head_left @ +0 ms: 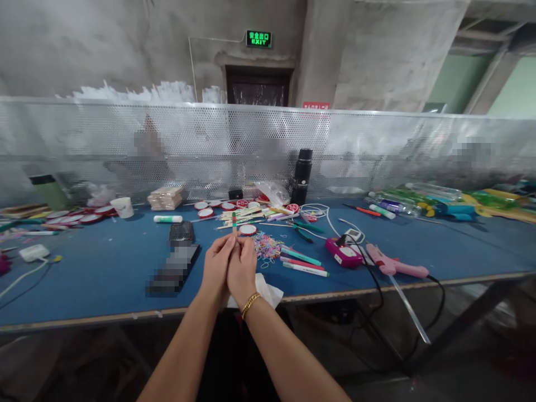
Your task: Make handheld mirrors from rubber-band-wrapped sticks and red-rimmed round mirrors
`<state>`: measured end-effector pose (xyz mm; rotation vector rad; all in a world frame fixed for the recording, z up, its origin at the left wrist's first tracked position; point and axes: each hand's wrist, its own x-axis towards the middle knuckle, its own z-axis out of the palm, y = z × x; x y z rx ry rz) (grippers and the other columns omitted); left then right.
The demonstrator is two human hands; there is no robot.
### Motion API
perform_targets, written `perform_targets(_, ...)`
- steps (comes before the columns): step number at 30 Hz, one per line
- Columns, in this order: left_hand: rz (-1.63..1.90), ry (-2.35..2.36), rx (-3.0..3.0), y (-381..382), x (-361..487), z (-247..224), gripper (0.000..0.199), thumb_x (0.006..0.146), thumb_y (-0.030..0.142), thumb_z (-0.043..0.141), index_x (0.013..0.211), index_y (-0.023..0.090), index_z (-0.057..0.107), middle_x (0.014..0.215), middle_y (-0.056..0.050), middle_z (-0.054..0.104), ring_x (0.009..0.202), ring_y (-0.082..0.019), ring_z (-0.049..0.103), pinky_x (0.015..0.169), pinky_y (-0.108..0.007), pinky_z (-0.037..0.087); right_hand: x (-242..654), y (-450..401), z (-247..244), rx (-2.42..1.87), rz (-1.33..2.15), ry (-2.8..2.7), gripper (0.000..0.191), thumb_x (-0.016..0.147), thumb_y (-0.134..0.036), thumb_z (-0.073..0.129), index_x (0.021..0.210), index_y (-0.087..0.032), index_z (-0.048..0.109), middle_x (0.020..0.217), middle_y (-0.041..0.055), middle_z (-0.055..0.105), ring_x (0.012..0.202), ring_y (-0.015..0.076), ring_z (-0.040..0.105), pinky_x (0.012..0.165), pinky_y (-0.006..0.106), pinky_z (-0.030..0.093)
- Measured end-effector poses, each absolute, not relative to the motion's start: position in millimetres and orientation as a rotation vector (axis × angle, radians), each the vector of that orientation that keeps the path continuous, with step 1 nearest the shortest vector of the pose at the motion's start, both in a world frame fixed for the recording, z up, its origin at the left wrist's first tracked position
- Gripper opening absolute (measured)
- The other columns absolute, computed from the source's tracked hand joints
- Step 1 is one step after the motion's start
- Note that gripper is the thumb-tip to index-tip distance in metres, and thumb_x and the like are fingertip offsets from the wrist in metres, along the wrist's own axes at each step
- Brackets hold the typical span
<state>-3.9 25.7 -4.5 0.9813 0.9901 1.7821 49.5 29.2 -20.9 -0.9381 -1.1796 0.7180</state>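
My left hand (216, 261) and my right hand (243, 262) are pressed together above the table's front edge. Between their fingertips stands a thin, flat wooden stick (234, 222), upright, with green and red bands of colour near its top. Its lower part is hidden inside my fingers. Just right of my hands lies a pile of small coloured rubber bands (267, 245). Several marker pens (305, 269) are beside that pile. A white tissue (270, 291) shows under my right wrist, and behind my fingertips is a heap of pale sticks (247, 215).
A blurred dark phone-like object (173, 271) lies left, near a glue stick (168, 219). At right are a magenta power strip (344, 253) and a pink glue gun (396, 263), its clear stick overhanging the edge. A black thermos (301, 177) stands before a perforated metal screen (259, 128).
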Motion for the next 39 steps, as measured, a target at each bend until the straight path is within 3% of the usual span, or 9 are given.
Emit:
perform_targets(10, 1.845, 1.003, 1.053, 18, -4, -4, 0.032, 0.068, 0.040, 0.088, 0.089, 0.016, 0.082, 0.092, -0.006, 0.073, 0.086, -0.017, 0.065, 0.077, -0.026, 0.051, 48, 25, -22, -0.885, 0.738, -1.177, 0.015, 0.102, -0.033, 0.045, 0.094, -0.024, 0.055, 0.098, 0.0067, 0.069, 0.092, 0.0216, 0.066, 0.087, 0.037, 0.051)
perform_targets(19, 1.811, 1.062, 1.104, 17, -4, -2, 0.038, 0.068, 0.046, 0.088, 0.091, 0.017, 0.082, 0.101, -0.008, 0.075, 0.097, -0.023, 0.066, 0.079, -0.028, 0.051, 50, 19, -17, -0.828, 0.751, -1.159, 0.016, 0.102, -0.033, 0.043, 0.094, -0.024, 0.054, 0.093, 0.0035, 0.068, 0.088, 0.0203, 0.065, 0.083, 0.035, 0.049)
perform_targets(28, 1.787, 1.057, 1.071, 17, -4, -2, 0.044, 0.067, 0.050, 0.088, 0.094, 0.017, 0.081, 0.096, -0.007, 0.075, 0.098, -0.023, 0.066, 0.086, -0.031, 0.053, 50, 20, -19, -0.837, 0.775, -1.160, 0.018, 0.103, -0.035, 0.044, 0.094, -0.025, 0.056, 0.096, 0.0031, 0.069, 0.090, 0.0202, 0.066, 0.085, 0.035, 0.049)
perform_targets(39, 1.794, 1.080, 1.123, 18, -6, -3, 0.040, 0.069, 0.048, 0.087, 0.094, 0.018, 0.081, 0.101, -0.007, 0.075, 0.098, -0.021, 0.066, 0.082, -0.027, 0.051, 51, 19, -17, -0.812, 0.793, -1.138, 0.017, 0.102, -0.035, 0.044, 0.094, -0.024, 0.055, 0.093, 0.0037, 0.069, 0.088, 0.0214, 0.065, 0.084, 0.037, 0.049)
